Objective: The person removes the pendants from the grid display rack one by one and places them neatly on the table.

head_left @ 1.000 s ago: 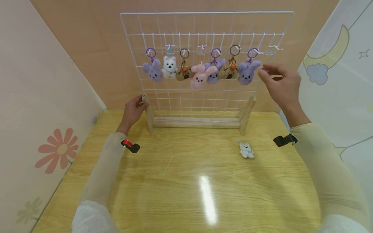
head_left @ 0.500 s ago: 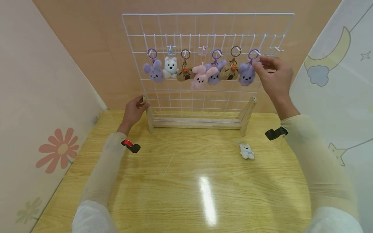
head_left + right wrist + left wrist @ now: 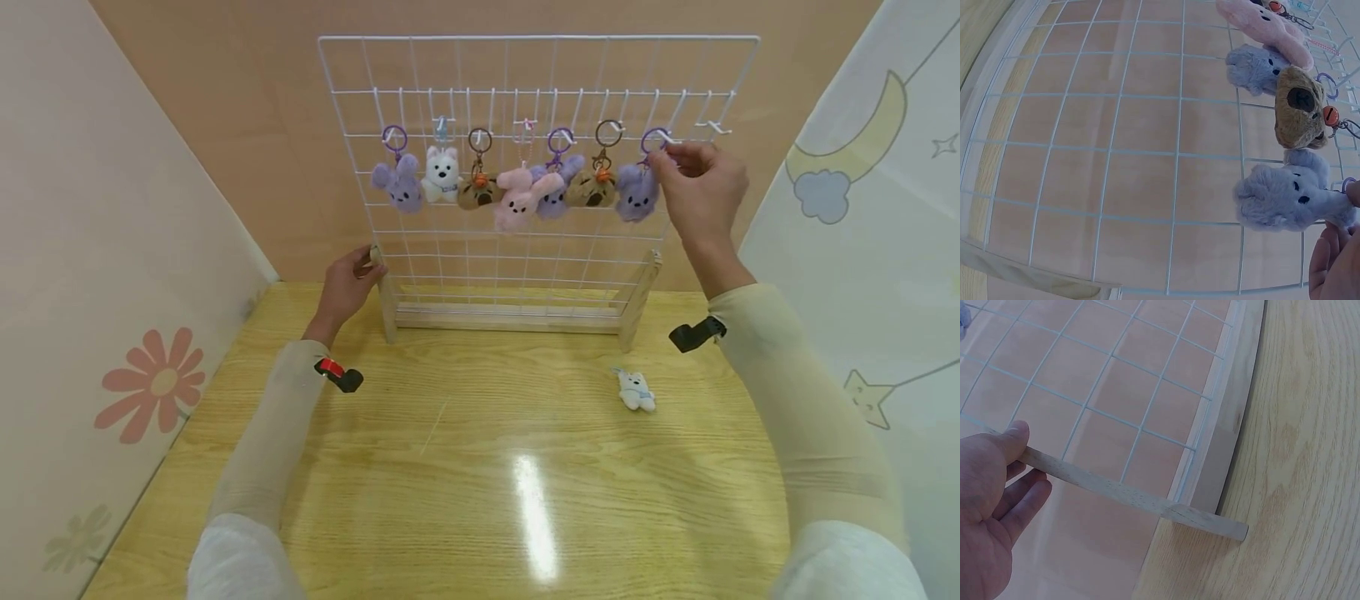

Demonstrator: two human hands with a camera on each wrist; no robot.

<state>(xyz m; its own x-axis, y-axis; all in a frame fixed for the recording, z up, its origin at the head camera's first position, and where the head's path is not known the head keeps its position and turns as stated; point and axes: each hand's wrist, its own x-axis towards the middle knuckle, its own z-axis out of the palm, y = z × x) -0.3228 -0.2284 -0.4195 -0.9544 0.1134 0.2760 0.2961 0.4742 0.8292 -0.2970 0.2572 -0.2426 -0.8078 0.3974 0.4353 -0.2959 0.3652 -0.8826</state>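
A white wire grid rack [image 3: 517,250] in a wooden stand carries a row of plush keychains on hooks. My left hand [image 3: 347,287] holds the top of the stand's left wooden upright [image 3: 1135,497], thumb on one side and fingers on the other. At the row's right end hangs a purple bunny keychain [image 3: 637,198], its purple ring [image 3: 656,140] on a hook. My right hand [image 3: 705,187] pinches this bunny near its ear, just below the ring. In the right wrist view the bunny's face [image 3: 1288,194] shows, but the fingertips are partly cut off.
Left of that bunny hang a brown bear keychain [image 3: 590,190], another purple bunny, a pink bunny keychain [image 3: 517,204] and several more. A bare hook [image 3: 712,127] sits at the far right. A white dog keychain [image 3: 636,392] lies on the wooden table [image 3: 480,450]. Walls flank both sides.
My right hand has moved left from beside the rightmost purple bunny and now pinches it near the ear. The left hand stays on the wooden upright.
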